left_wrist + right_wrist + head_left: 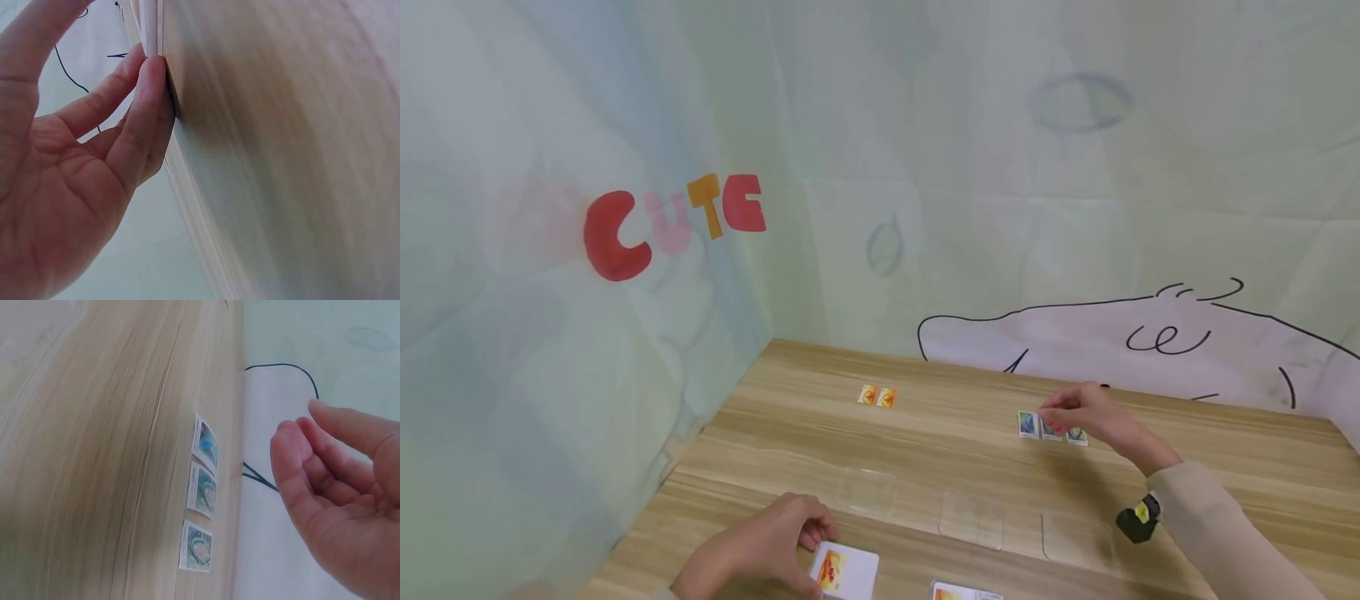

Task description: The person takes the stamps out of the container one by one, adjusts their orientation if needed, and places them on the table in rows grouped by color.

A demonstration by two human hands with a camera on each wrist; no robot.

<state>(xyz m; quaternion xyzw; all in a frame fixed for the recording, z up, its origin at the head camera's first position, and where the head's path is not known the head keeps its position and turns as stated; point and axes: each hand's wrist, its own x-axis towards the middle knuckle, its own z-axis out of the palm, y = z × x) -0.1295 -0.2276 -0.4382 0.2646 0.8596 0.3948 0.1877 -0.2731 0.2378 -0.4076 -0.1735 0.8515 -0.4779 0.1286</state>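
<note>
My left hand [769, 542] holds a white square card [859, 573] by its left side, thumb and fingers at the edge. An orange-yellow stamp-like picture lies on the left half of this card. Up close in the left wrist view, the fingertips [150, 78] meet thin, layered white edges at the tabletop. The right hand [1093, 412] hovers over a row of three small blue-green stamps [1027, 425], partly covering the middle one in the head view. In the right wrist view its fingers [289, 456] are loosely curled, with nothing between them and the thumb.
Two orange stamps [877, 396] lie side by side at the back left. Three clear square sheets [972, 518] are spread in a row across the middle. A second white card [966, 592] with orange shows at the bottom edge. Printed cloth walls [880, 275] border the wooden table [760, 433].
</note>
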